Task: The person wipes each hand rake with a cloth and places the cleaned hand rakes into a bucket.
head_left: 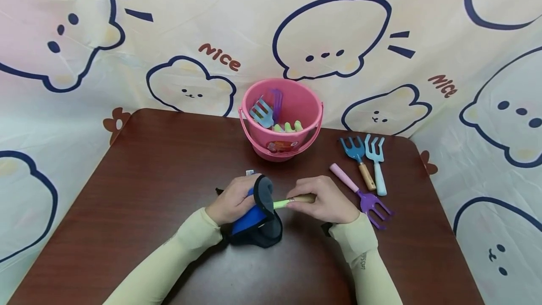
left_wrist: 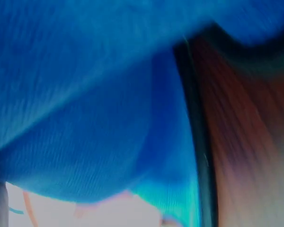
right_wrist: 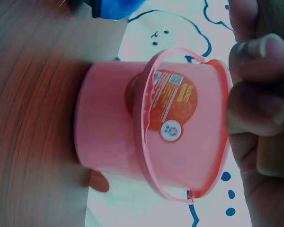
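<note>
My left hand [head_left: 233, 200] grips a blue cloth piece [head_left: 251, 220] with a grey inner side and black edging, folded over on itself. Blue fabric [left_wrist: 80, 94] fills most of the left wrist view. Between thumb and fingers, my right hand [head_left: 326, 199] pinches the wooden handle [head_left: 304, 198] of a small tool with a light green neck [head_left: 280, 204]. The tool's head is hidden behind or within the folded cloth. In the right wrist view, curled fingers [right_wrist: 260, 59] lie against the wooden handle [right_wrist: 274, 153].
A pink bucket [head_left: 306, 107] stands at the table's back, its handle hanging forward, with light blue, purple and green toy tools inside. Right of my hands lie a dark blue fork [head_left: 354, 151], a light blue fork [head_left: 377, 156] and a purple fork [head_left: 370, 202]. Printed sheeting surrounds the table.
</note>
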### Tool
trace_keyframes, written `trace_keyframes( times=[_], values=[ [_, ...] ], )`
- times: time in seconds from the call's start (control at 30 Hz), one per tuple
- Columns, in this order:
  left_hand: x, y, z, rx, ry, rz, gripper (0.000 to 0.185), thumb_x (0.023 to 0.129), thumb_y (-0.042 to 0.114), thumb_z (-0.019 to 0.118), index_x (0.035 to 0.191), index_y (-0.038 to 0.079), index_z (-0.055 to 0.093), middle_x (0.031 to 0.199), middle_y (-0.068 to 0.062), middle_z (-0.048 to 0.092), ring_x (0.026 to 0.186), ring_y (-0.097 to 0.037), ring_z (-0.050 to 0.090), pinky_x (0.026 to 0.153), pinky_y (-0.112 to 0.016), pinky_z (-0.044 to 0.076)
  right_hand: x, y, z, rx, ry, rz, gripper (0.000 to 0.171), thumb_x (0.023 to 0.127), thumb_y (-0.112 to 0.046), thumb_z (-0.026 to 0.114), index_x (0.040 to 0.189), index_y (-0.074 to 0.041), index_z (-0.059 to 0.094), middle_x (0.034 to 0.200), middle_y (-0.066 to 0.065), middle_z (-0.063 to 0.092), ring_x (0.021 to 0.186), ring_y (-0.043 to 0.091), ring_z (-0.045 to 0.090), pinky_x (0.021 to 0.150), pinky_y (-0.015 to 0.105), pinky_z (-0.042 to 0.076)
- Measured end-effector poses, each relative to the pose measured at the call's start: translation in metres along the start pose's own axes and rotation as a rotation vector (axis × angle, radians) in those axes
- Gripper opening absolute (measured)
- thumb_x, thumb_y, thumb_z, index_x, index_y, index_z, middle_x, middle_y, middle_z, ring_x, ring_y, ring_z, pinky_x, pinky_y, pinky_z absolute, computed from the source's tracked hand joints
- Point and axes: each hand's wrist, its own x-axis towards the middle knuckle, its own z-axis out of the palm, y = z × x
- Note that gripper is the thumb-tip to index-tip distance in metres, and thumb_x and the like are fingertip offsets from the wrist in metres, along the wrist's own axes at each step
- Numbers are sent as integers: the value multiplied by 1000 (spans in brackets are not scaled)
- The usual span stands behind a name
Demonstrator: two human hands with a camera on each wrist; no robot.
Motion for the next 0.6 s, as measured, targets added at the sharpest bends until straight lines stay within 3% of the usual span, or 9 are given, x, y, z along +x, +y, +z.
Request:
trace_keyframes(
  times=[0.1,0.3,0.4,0.5,0.6],
  values=[
    [-1,1,2,-112,53,9,26,109,31,50,109,8,65,96,-6,66,88,-16,61,83,-34,55,1,-2,0,20,9,-36,19,88,-16,84,107,-19,81,84,-10,71,66,2,55,60,23,50],
    [-4,5,6,-311,146,-71,24,109,21,50,108,0,63,95,-12,64,87,-17,61,86,-31,54,0,-6,-3,92,10,-57,21,87,-10,83,108,-14,81,84,-5,73,64,4,53,58,23,48],
    [-5,4,8,-375,170,-123,27,110,19,49,108,-5,61,96,-6,64,88,-15,61,86,-29,54,-2,-8,-6,112,0,-48,19,89,-11,82,108,-13,81,84,-5,73,64,4,52,58,23,48],
    [-6,-1,8,-421,236,-178,33,110,22,49,108,-9,60,97,6,65,89,-9,61,87,-24,53,-6,-10,-12,156,6,-31,20,90,-9,81,109,-14,81,84,-6,72,64,7,53,58,24,49],
    [-7,-10,3,-485,319,-269,31,110,29,49,102,4,65,93,13,65,88,-7,61,84,-23,52,-13,-14,-23,163,70,-23,24,88,-3,81,108,-16,81,82,-9,70,65,8,53,75,28,45]
  ],
)
